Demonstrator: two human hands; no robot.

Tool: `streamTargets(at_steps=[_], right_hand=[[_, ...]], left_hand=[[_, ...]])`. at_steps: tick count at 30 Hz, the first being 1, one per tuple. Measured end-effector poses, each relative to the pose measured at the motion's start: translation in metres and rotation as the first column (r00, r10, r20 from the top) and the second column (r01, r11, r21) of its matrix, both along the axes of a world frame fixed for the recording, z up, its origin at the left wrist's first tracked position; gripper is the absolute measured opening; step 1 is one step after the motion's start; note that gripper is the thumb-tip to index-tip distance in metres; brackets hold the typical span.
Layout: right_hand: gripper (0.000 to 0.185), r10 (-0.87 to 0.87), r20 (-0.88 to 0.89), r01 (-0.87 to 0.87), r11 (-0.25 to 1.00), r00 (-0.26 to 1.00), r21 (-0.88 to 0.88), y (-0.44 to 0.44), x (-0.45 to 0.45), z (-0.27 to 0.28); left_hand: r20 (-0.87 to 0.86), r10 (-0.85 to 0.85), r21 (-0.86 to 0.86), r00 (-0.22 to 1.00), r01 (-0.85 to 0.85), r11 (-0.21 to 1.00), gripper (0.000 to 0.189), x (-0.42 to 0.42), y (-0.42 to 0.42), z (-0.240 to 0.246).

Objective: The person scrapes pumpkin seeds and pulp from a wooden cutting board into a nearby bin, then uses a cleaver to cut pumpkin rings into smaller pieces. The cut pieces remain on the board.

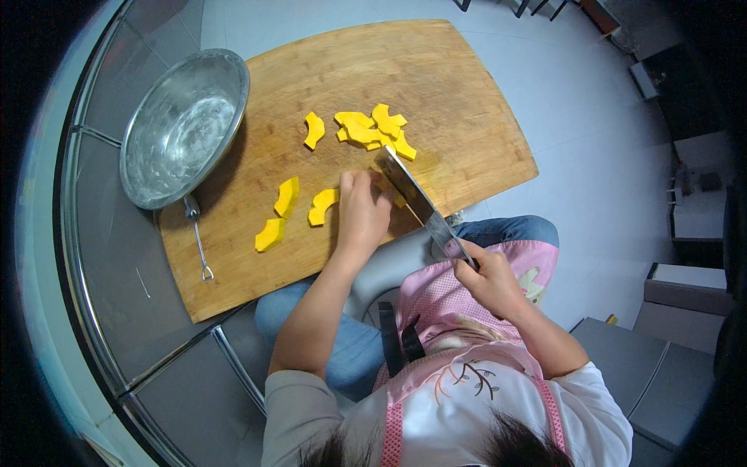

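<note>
My right hand [490, 277] grips the handle of a cleaver [417, 195], its broad blade slanting up and left over the near edge of a wooden cutting board [449, 76]. Close beside the blade, my left hand [363, 210] bends its fingers over a yellow pumpkin piece [399, 201], mostly hidden by the hand and the steel. Left of that hand lie a curved pumpkin piece [323, 207] and two more pieces [286, 197], one nearer me. Past the blade tip is a small heap of cut pumpkin [363, 129], with a single piece [314, 131] to its left.
A large metal basin [185, 128] sits tilted at the board's left edge. A metal utensil handle [201, 245] pokes out below it. Glossy grey cabinet panels [117, 233] border the left side. My knees, in jeans [286, 309], are under the board's near edge.
</note>
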State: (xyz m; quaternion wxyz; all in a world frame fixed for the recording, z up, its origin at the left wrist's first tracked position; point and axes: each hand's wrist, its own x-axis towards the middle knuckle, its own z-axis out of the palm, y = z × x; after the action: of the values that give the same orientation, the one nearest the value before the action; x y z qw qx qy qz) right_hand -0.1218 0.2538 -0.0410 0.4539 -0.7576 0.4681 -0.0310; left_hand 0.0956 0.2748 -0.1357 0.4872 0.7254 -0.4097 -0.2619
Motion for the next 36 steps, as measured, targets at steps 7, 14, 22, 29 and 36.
streamTargets(at_steps=[7,14,22,29,36], right_hand=[[0.039,0.013,-0.003,-0.012,1.000,1.000,0.016,-0.007,0.007,-0.001],[0.040,0.027,0.006,-0.027,1.000,1.000,0.012,-0.012,0.009,0.000],[0.041,0.030,0.008,-0.031,0.999,1.000,0.011,-0.014,0.010,0.025],[0.043,0.210,-0.014,-0.210,0.974,0.978,-0.080,-0.017,0.010,0.045],[0.043,0.276,-0.076,-0.284,0.951,0.958,-0.123,-0.017,0.012,0.046]], left_hand=[[0.280,-0.002,-0.114,0.960,0.035,0.993,0.017,-0.003,0.020,0.002],[0.580,-0.061,-0.221,0.812,0.230,0.948,0.014,0.000,0.021,-0.012],[0.568,0.010,-0.299,0.823,0.195,0.934,0.020,-0.005,0.015,-0.020],[0.589,-0.028,-0.235,0.808,0.204,0.951,0.022,-0.004,0.020,-0.021],[0.582,-0.060,-0.232,0.811,0.237,0.944,0.032,-0.001,0.021,-0.026]])
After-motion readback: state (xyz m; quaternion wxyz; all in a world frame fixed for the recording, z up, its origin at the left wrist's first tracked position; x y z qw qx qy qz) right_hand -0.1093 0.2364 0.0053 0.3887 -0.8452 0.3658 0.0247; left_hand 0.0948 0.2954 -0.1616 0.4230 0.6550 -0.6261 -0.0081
